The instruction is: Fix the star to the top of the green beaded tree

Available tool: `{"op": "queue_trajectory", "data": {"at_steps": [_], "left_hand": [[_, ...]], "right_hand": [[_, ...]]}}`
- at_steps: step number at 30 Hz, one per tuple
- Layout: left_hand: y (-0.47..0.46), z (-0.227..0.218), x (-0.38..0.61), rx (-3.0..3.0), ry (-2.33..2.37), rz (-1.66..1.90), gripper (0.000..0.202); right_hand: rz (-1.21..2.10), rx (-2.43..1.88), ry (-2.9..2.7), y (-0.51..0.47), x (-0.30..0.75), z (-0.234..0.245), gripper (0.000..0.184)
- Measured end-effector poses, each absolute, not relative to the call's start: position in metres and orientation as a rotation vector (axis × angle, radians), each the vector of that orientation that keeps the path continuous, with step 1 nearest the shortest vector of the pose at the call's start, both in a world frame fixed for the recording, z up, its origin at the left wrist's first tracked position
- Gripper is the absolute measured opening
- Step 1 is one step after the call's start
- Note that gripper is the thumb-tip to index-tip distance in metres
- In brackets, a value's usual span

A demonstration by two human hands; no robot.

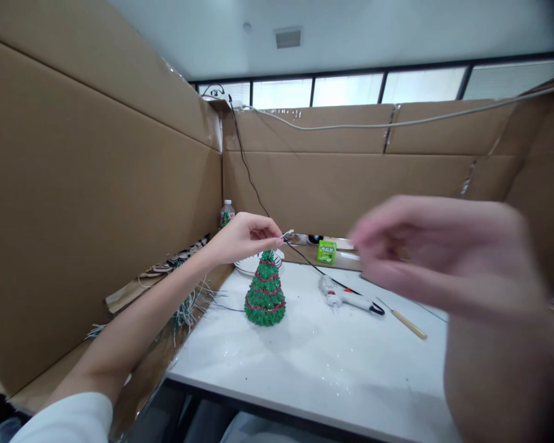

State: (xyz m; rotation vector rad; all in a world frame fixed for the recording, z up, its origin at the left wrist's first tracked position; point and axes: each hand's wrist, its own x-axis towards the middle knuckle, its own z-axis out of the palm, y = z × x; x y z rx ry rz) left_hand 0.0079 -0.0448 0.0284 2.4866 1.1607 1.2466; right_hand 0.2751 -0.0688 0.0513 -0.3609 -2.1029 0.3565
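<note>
A head-worn camera looked down on a white table (pixel 314 363) boxed in by tall cardboard walls (pixel 96 184).

The left hand (pixel 244 237) reached in from the lower left, its arm in a white sleeve. Its thumb and fingertips were pinched on a small pale piece (pixel 287 234), too small to identify. The piece was held in the air just above the tip of a small green tree (pixel 264 289) trimmed with red bands. The tree stood upright on the table near its back left corner.

The right hand (pixel 443 246) was raised close to the camera on the right, large and blurred. Its fingers were curled toward the thumb; whether they held anything could not be told.

A white glue gun (pixel 346 297) lay on its side right of the tree. A black cable (pixel 249 172) ran from it up the back wall. A thin tool with a wooden handle (pixel 406 323) lay just right of the gun. A green box (pixel 326 251) stood at the table's back edge. A bottle (pixel 226 213) stood in the back left corner. A tangle of pale wires (pixel 189 304) lay left of the tree.
</note>
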Motion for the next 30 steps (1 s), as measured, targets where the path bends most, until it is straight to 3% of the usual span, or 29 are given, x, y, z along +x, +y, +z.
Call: {"op": "queue_trajectory", "data": {"at_steps": [4,9,15,19,22,26,30], "left_hand": [[-0.041,0.026,0.010,2.479,1.144,1.237,0.021],[-0.040,0.024,0.012,2.474,1.117,1.203,0.021],[-0.041,0.027,0.006,2.473,1.227,1.236,0.017],[-0.029,0.028,-0.007,2.410,1.326,1.371,0.034],[-0.015,0.027,-0.016,2.257,1.268,1.173,0.043],[0.000,0.021,-0.024,2.154,1.228,0.951,0.037],[0.007,0.013,-0.026,2.247,1.187,0.834,0.029]], "right_hand": [[0.354,-0.405,-2.247,-0.043,0.239,0.049,0.047],[0.301,-0.405,-2.266,-0.021,0.216,0.037,0.016],[0.325,-0.378,-2.188,-0.016,0.210,0.032,0.015],[0.382,-0.356,-2.185,-0.011,0.208,0.031,0.015],[0.539,-0.314,-2.162,-0.010,0.209,0.031,0.018],[0.725,-0.325,-2.121,-0.007,0.209,0.032,0.027],[0.603,-0.323,-2.050,0.002,0.206,0.030,0.025]]}}
